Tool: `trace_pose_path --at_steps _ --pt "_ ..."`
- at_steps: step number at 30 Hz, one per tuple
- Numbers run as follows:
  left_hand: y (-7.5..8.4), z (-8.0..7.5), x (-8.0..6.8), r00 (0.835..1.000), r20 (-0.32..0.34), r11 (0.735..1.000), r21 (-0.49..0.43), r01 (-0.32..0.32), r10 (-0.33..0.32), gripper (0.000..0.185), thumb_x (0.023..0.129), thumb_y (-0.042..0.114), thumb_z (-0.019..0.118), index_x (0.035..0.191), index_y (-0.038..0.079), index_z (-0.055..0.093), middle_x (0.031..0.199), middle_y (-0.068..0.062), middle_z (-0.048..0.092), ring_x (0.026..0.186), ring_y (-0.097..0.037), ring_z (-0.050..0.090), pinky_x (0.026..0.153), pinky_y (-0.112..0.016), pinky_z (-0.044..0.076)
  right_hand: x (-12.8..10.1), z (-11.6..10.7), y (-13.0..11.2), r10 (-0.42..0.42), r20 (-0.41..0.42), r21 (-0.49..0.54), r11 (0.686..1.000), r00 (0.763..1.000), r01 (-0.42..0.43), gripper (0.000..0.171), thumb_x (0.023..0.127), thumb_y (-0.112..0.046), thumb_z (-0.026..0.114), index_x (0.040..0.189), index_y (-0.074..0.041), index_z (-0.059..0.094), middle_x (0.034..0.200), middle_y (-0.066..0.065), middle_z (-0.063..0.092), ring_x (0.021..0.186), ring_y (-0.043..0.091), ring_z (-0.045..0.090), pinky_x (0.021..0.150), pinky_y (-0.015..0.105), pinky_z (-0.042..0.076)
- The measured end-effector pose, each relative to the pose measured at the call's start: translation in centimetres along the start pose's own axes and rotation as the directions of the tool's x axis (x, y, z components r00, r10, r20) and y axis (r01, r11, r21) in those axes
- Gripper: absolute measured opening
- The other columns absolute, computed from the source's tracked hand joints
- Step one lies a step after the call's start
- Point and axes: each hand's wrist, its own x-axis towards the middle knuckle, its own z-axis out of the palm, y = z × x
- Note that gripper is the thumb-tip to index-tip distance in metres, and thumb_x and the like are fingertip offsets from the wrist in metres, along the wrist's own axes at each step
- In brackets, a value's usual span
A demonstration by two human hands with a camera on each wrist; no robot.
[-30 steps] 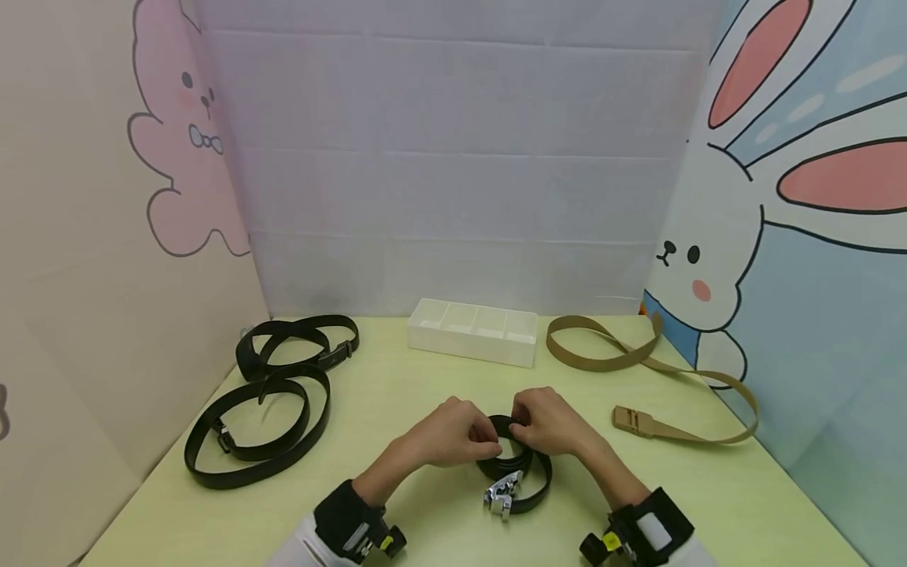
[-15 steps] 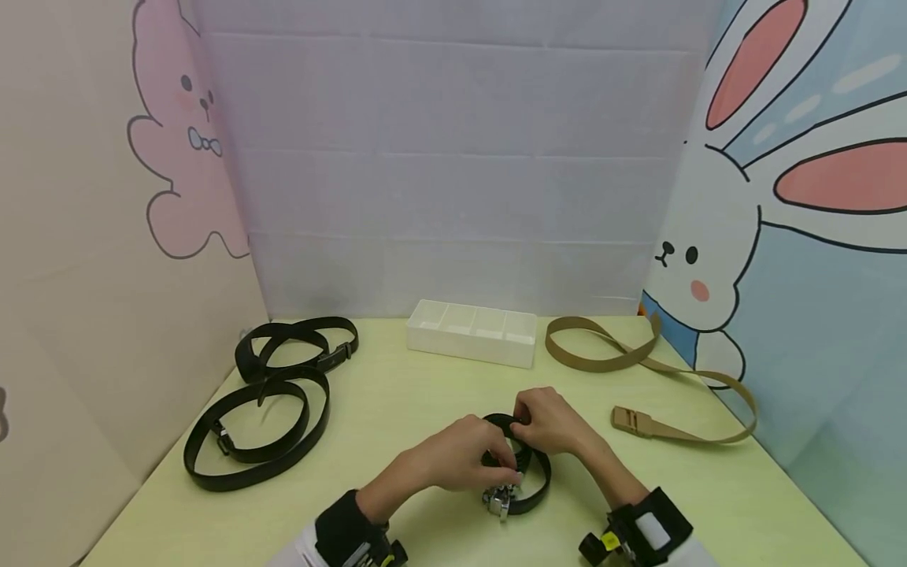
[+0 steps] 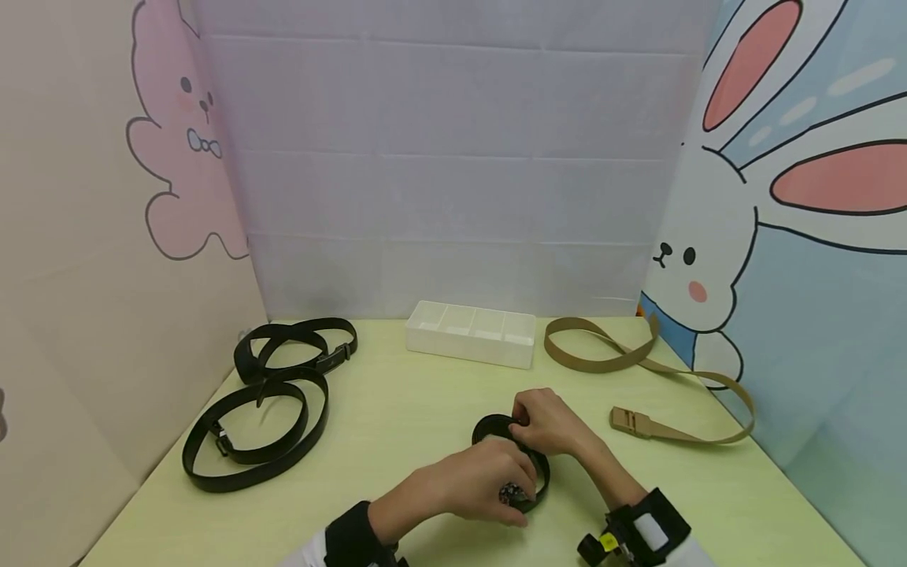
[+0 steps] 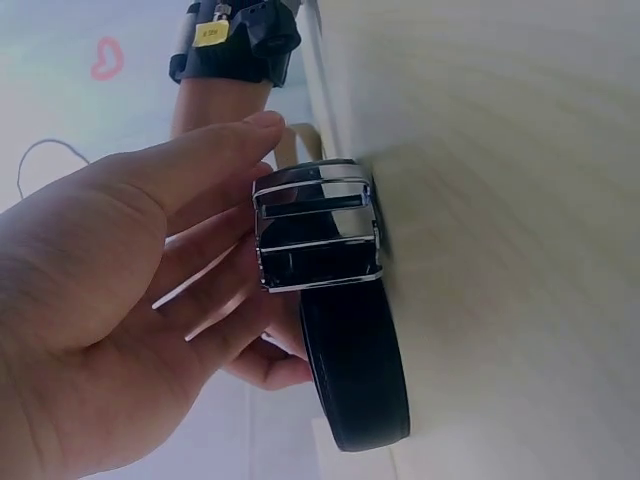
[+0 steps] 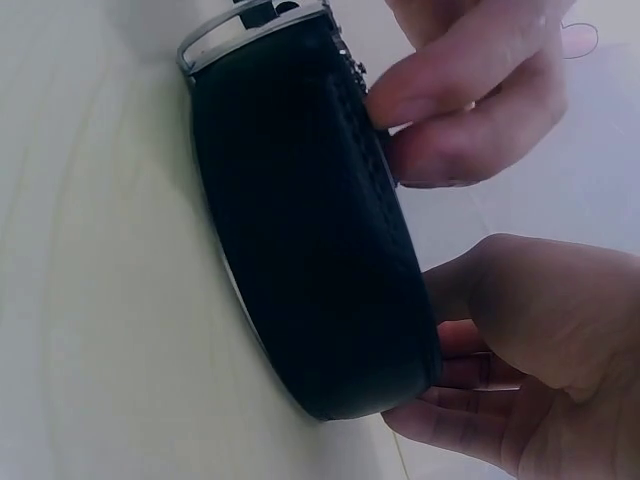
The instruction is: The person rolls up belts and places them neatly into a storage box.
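Note:
A coiled black leather belt [image 3: 490, 426] stands on edge on the table, its shiny metal plate buckle [image 4: 318, 230] toward the person. My right hand [image 3: 549, 420] pinches the far side of the coil between thumb and fingers. My left hand [image 3: 482, 479] arches over the near side, and the buckle shows between its thumb and forefinger in the head view. In the left wrist view, the left thumb stands apart from the buckle while the fingers reach behind it. Two left fingertips [image 5: 405, 95] meet the belt's edge near the buckle in the right wrist view.
Two more black belts [image 3: 244, 458] lie in loose loops at the left. A white compartment box [image 3: 468, 346] sits at the back. On the right, a tan webbing belt [image 3: 601, 365] with a plastic buckle curves along the table. Printed cloth walls enclose the table.
My left hand has left the coil's left side and moved right and toward the person, over the buckle. My right hand keeps its pinch on the far side of the coil.

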Motion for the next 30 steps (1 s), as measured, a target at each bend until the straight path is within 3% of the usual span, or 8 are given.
trace_pose_path --at_steps 5,10,15,21,25,30 --pt "-0.4 0.0 0.0 1.0 0.003 1.0 0.021 -0.018 0.018 0.008 0.097 0.024 0.092 0.102 0.02 0.087 0.096 0.011 0.082 0.09 0.005 0.064 0.089 -0.003 0.04 0.0 0.0 0.0 0.006 0.004 -0.006 1.0 1.0 -0.006 0.011 0.099 -0.009 0.081 0.09 -0.012 0.074 0.082 -0.004 0.07 0.069 0.0 0.056 0.065 0.023 0.05" --pt "-0.6 0.0 -0.4 0.999 0.008 0.999 0.011 0.053 -0.053 0.01 0.097 0.018 0.089 0.09 0.02 0.083 0.077 0.012 0.066 0.075 0.005 0.044 0.075 -0.006 0.031 0.0 0.0 -0.1 0.002 0.003 0.009 1.0 1.0 -0.002 0.011 0.099 -0.009 0.08 0.09 -0.011 0.074 0.082 -0.004 0.07 0.068 0.0 0.056 0.065 0.023 0.05" --pt "-0.4 -0.3 -1.2 0.992 0.028 0.991 0.056 0.119 -0.12 0.005 0.097 0.02 0.089 0.093 0.023 0.087 0.083 0.015 0.072 0.075 0.008 0.046 0.076 -0.006 0.035 0.1 0.0 -0.1 0.009 0.007 0.015 1.0 1.0 -0.009 0.011 0.099 -0.01 0.081 0.09 -0.012 0.074 0.082 -0.005 0.07 0.069 -0.001 0.056 0.065 0.023 0.05" --pt "0.0 -1.3 -2.4 0.983 0.062 0.971 0.18 0.157 -0.171 0.015 0.094 0.039 0.094 0.087 0.028 0.087 0.089 0.018 0.074 0.079 0.007 0.051 0.084 -0.015 0.037 0.1 0.0 -0.1 0.016 0.001 0.004 1.0 1.0 -0.016 0.011 0.098 -0.01 0.082 0.09 -0.012 0.074 0.082 -0.005 0.07 0.069 0.0 0.056 0.065 0.024 0.05" --pt "-0.2 -1.7 -3.3 0.977 0.078 0.964 0.193 0.183 -0.201 0.012 0.09 0.039 0.095 0.088 0.03 0.089 0.093 0.018 0.073 0.083 0.006 0.055 0.083 -0.015 0.038 0.1 0.0 -0.1 0.022 0.004 0.0 1.0 1.0 -0.022 0.011 0.098 -0.01 0.082 0.09 -0.012 0.075 0.081 -0.005 0.07 0.068 0.0 0.056 0.065 0.024 0.049" --pt "-1.1 -1.8 -4.3 0.97 0.034 0.956 0.18 0.232 -0.242 0.013 0.089 0.036 0.097 0.085 0.028 0.089 0.087 0.02 0.074 0.087 0.007 0.059 0.084 -0.017 0.04 0.1 0.1 -0.1 0.024 0.005 -0.002 1.0 1.0 -0.024 0.011 0.098 -0.01 0.082 0.09 -0.012 0.075 0.081 -0.005 0.07 0.068 0.0 0.056 0.065 0.024 0.049"
